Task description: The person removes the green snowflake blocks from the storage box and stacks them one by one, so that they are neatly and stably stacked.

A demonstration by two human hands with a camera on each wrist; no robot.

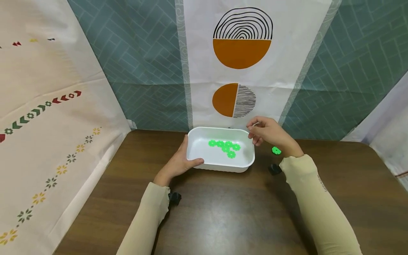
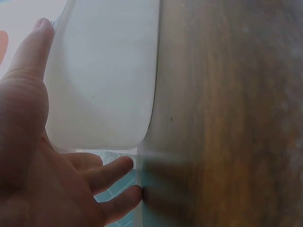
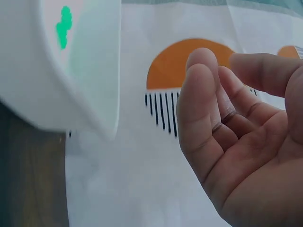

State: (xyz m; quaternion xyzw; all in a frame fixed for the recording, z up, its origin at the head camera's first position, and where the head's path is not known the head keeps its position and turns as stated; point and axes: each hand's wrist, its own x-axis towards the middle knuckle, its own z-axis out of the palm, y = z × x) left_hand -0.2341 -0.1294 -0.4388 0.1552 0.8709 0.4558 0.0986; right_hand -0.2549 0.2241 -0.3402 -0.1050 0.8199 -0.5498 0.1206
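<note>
A white rectangular tub (image 1: 220, 166) sits on the table, several green notched discs (image 1: 225, 146) lying on its floor. My left hand (image 1: 179, 161) holds the tub's left end, thumb along the front rim and fingers at the end wall. In the left wrist view some fingertips (image 2: 124, 163) show past the tub's corner; the index finger is mostly hidden. My right hand (image 1: 266, 131) is raised at the right rim with loosely bent fingers. A gap shows between its thumb and fingers in the right wrist view, and nothing is in it.
One more green disc (image 1: 276, 150) lies on the brown table (image 1: 223, 205), right of the tub and close under my right wrist. Patterned cloth (image 1: 153, 71) hangs behind the table, and white cloth (image 1: 63, 141) borders it on the left.
</note>
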